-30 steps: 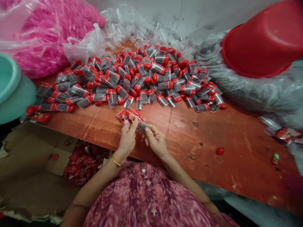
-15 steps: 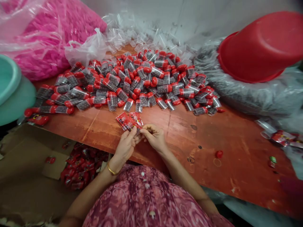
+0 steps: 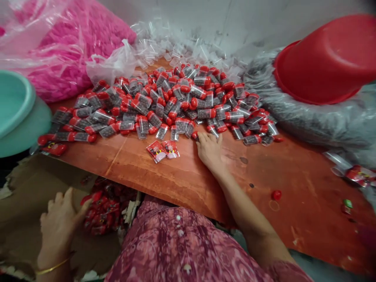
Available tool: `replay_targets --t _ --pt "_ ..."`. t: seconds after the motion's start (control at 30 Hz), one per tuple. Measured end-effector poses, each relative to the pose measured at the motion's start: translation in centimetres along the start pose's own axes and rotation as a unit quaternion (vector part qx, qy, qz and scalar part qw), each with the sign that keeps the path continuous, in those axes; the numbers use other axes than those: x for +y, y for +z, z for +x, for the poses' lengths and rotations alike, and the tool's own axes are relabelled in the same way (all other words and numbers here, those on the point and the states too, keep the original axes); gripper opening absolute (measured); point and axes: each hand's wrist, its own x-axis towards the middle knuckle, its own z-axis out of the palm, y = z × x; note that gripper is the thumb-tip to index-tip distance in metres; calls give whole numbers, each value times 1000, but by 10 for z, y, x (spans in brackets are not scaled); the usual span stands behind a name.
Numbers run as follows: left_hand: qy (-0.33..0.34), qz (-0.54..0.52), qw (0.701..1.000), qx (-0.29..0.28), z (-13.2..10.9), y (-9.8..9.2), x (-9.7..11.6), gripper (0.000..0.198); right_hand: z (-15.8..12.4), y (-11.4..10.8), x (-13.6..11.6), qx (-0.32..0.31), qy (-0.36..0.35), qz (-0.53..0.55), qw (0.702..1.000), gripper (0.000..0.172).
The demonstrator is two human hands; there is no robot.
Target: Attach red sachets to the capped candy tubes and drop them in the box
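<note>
My left hand (image 3: pixel 60 219) is over the open cardboard box below the table's left side, fingers spread and holding nothing visible. Just right of it lies a heap of red printed packets (image 3: pixel 102 213). At the front edge of the pile of clear tubes with red caps and dark contents (image 3: pixel 176 105), my right hand (image 3: pixel 210 150) has its fingers curled over one red-capped tube (image 3: pixel 194 135), mostly hidden beneath them. Two red packets, a left one (image 3: pixel 156 152) and a right one (image 3: pixel 170 149), lie on the table left of that hand.
Clear empty tubes (image 3: pixel 182 49) are heaped along the wall. A bag of pink pieces (image 3: pixel 88 43) and a teal tub (image 3: pixel 20 117) stand left. On the right, a red bucket (image 3: pixel 326 58) rests upside down on a plastic bag (image 3: pixel 311 121). A loose red cap (image 3: pixel 276 195) lies on the table (image 3: pixel 249 219).
My hands were together over the packets, fingers on a small item. They have parted: the left moved down-left over the box, the right moved up-right to the tube pile.
</note>
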Motion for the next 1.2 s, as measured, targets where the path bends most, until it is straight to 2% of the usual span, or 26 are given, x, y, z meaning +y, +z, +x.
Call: replay_targets --t 0.07,0.13,0.2,0.23,0.3,0.37,0.43,0.5,0.6,0.67,0.73,0.83,0.87,0.93,1.0,1.07,1.13,1.2 --pt "59 -10 997 59 -7 10 24 41 -23 2 -11 3 2 0 1000 39" --pt "161 -91 979 87 -12 26 71 36 -42 3 -19 5 6 6 1000 40" --pt "297 -99 949 47 -13 44 125 34 -55 6 -24 11 19 13 1000 41" --pt "337 -89 937 28 -12 54 151 35 -59 7 -25 17 27 17 999 41" --pt "384 -61 921 6 -8 72 193 36 -65 9 -26 32 35 24 999 43" --pt "405 -36 913 -22 -2 87 217 33 -69 9 -27 49 20 36 998 42" --pt "416 -31 908 -38 2 98 226 28 -72 5 -28 64 -5 55 996 39" --pt "420 -51 905 -37 3 102 225 24 -73 -1 -32 75 -23 84 993 35" --pt "401 -101 910 -27 0 98 221 23 -70 -10 -40 79 -29 161 983 29" --pt "375 -140 916 -25 -3 92 221 24 -63 -15 -48 69 -10 250 966 28" --pt "348 -186 918 -37 -6 84 225 25 -55 -16 -57 46 24 380 923 28" --pt "319 -245 913 -71 -13 74 232 26 -43 -17 -67 -4 70 572 817 27" --pt "311 -264 909 -81 -15 71 233 27 -40 -17 -70 -17 82 612 786 27" --pt "287 -322 897 -100 -22 66 235 31 -37 -19 -72 -26 104 657 746 30" --pt "221 -407 878 -124 -28 63 234 41 -38 -22 -72 -11 119 670 733 32" --pt "114 -497 839 -192 -33 61 232 49 -42 -25 -72 15 124 656 744 33" --pt "12 -560 774 -294 -37 61 232 47 -47 -28 -73 46 125 619 774 35" --pt "-51 -599 713 -362 -41 62 231 44 -52 -27 -75 72 124 583 800 36"
